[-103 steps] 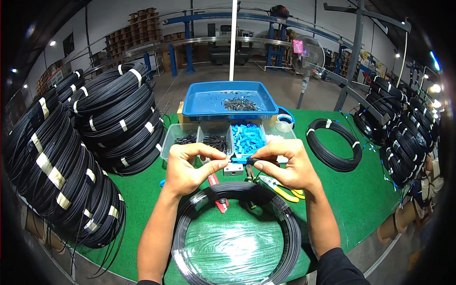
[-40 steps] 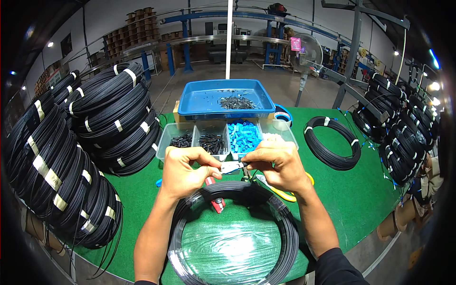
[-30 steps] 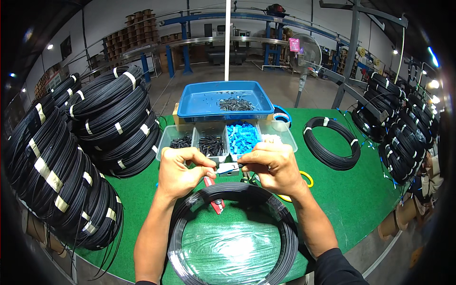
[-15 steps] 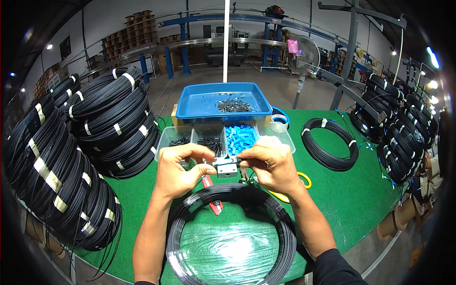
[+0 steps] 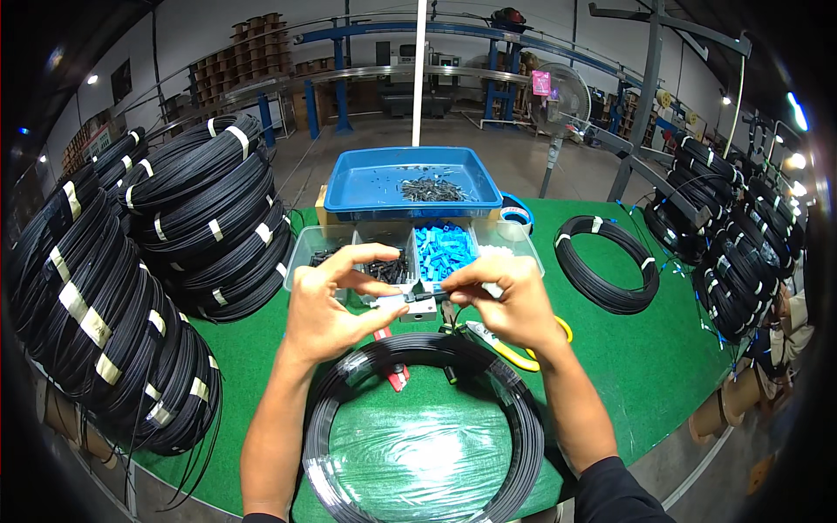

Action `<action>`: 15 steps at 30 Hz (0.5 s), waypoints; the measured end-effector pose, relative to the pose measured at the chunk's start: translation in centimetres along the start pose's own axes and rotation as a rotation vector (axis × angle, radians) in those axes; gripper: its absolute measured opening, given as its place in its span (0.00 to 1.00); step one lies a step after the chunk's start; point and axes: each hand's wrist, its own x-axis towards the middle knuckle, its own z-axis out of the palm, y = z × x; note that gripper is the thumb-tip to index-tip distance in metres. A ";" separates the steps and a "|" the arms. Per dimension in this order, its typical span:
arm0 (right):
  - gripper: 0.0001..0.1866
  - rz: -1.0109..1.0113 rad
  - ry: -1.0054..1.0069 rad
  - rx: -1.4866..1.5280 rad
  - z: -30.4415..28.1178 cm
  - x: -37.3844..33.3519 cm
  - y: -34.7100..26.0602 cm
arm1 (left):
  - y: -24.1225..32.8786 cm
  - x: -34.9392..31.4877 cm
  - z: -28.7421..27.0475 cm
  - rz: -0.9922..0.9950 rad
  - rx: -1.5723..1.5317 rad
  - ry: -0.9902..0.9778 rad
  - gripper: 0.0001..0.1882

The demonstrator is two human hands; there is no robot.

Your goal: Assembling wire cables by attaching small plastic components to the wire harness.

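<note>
A small black connector (image 5: pixel 418 293) with a raised flap is at the end of the black cable, just above a small grey metal block (image 5: pixel 419 314). My left hand (image 5: pixel 330 303) pinches the connector's left end between thumb and a bent finger, with the index finger lifted away. From the right, my right hand (image 5: pixel 510 305) grips the cable's black end between thumb and fingers. Below both hands lies a plastic-wrapped coil of black cable (image 5: pixel 321 418). Red-handled tool (image 5: pixel 398 378) and yellow-handled pliers (image 5: pixel 514 356) rest near the block, partly hidden.
Behind my hands stands a clear divided box (image 5: pixel 305 253) with black parts and blue clips (image 5: pixel 443 253). A blue tray (image 5: pixel 357 183) of black bits is beyond it. Tall stacks of cable coils (image 5: pixel 209 227) rise at left; a single coil (image 5: pixel 567 261) lies right on the green table.
My left index finger has lifted and the left hand has opened somewhat around the connector. The right fingers and black piece have shifted slightly; the connector's flap now shows above the block.
</note>
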 end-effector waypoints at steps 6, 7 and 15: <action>0.09 0.110 0.023 0.045 -0.1 0.1 0.4 | 0.1 0.0 0.3 -0.080 -0.043 -0.005 0.34; 0.09 0.078 0.000 0.014 0.0 0.0 0.3 | 0.1 0.0 0.3 -0.067 -0.038 -0.028 0.35; 0.09 0.109 -0.015 -0.024 -0.4 0.2 0.2 | -0.5 -0.1 0.0 -0.073 -0.053 -0.016 0.35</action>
